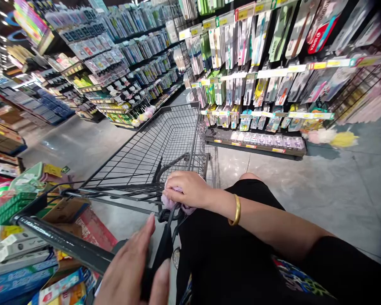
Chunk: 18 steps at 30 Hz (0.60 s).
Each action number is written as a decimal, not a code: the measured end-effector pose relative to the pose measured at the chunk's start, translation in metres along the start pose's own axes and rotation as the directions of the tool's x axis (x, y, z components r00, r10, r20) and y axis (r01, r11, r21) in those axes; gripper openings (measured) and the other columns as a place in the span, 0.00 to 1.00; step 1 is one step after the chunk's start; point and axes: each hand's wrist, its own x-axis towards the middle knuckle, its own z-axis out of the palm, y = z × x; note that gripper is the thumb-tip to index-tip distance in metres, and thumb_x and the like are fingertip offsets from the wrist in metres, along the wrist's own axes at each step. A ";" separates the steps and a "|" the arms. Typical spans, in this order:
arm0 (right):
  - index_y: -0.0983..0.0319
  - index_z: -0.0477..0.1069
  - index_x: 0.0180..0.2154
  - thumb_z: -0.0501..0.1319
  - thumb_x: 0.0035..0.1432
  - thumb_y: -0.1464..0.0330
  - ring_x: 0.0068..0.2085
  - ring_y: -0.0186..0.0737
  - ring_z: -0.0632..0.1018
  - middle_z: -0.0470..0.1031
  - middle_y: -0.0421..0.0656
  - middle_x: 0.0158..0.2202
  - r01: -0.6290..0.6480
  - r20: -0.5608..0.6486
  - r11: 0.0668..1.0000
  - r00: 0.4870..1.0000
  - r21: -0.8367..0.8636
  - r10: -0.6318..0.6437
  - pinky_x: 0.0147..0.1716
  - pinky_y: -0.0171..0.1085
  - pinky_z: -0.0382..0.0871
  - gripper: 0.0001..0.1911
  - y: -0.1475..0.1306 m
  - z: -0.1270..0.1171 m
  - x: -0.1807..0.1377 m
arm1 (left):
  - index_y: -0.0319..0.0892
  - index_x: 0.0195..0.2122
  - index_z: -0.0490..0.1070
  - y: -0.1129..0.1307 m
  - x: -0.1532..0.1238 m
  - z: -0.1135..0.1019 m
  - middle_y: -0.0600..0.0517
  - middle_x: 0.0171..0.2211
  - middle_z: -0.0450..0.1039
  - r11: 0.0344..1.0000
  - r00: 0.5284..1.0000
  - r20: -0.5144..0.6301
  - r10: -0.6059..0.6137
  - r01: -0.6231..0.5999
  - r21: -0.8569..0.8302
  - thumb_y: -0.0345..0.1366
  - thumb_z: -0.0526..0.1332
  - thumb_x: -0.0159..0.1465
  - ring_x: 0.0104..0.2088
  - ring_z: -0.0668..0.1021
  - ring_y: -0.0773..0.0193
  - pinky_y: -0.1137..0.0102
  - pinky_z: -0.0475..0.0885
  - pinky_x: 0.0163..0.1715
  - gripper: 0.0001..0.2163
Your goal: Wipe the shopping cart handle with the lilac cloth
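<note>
The right hand [188, 188] is clenched around a fluffy lilac thing [167, 201], which sits at the near end of the wire cart [127, 160], just in front of the person's black clothing [222, 241]. Its fingers curl over the fluff, hiding part of it, and a gold bangle [237, 209] circles the wrist. A dark strap [165, 243] runs from just below the lilac thing down toward the left hand [135, 264], which is blurred at the lower edge, its fingers extended and thumb spread apart, grasping nothing visible. The cart's handle [66, 241] slants in from the left and passes behind this hand; whether they touch, I cannot tell. Beyond the cart, to the right, a rack of hanging packs [254, 84] stands above a low shelf [269, 148] on the grey floor [330, 182]. At the left lie a green basket [9, 212] and blue boxes [22, 277].
</note>
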 end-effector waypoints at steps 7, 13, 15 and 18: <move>0.59 0.76 0.37 0.51 0.68 0.54 0.39 0.36 0.73 0.76 0.42 0.39 -0.099 0.120 0.941 0.982 -0.324 0.145 0.34 0.34 0.55 0.21 0.041 -0.022 0.029 | 0.45 0.65 0.60 0.011 0.007 0.004 0.48 0.48 0.78 0.993 1.000 0.007 0.012 -0.013 0.116 0.45 0.53 0.68 0.34 0.81 0.58 0.68 0.74 0.32 0.25; 0.59 0.76 0.33 0.54 0.64 0.54 0.36 0.37 0.73 0.75 0.41 0.35 -0.111 0.140 0.904 0.973 -0.413 0.183 0.35 0.36 0.56 0.20 0.012 -0.018 0.022 | 0.47 0.61 0.66 -0.006 -0.003 -0.004 0.49 0.46 0.79 0.999 0.999 -0.041 0.012 -0.011 0.035 0.46 0.55 0.67 0.32 0.81 0.60 0.70 0.75 0.31 0.22; 0.60 0.76 0.33 0.55 0.63 0.53 0.37 0.37 0.73 0.75 0.41 0.35 -0.078 0.143 0.914 0.979 -0.398 0.145 0.37 0.37 0.56 0.19 -0.001 -0.012 0.013 | 0.48 0.61 0.66 -0.012 -0.009 -0.007 0.50 0.47 0.79 1.000 0.999 -0.029 0.024 -0.024 0.001 0.47 0.56 0.66 0.32 0.81 0.62 0.71 0.75 0.30 0.23; 0.60 0.75 0.33 0.54 0.63 0.58 0.35 0.37 0.73 0.74 0.41 0.34 -0.046 0.148 0.914 0.982 -0.404 0.115 0.36 0.37 0.55 0.16 -0.011 -0.008 0.007 | 0.50 0.61 0.65 -0.023 -0.020 -0.014 0.51 0.49 0.78 0.999 0.999 0.017 0.040 -0.039 -0.026 0.48 0.57 0.65 0.33 0.81 0.64 0.74 0.75 0.31 0.24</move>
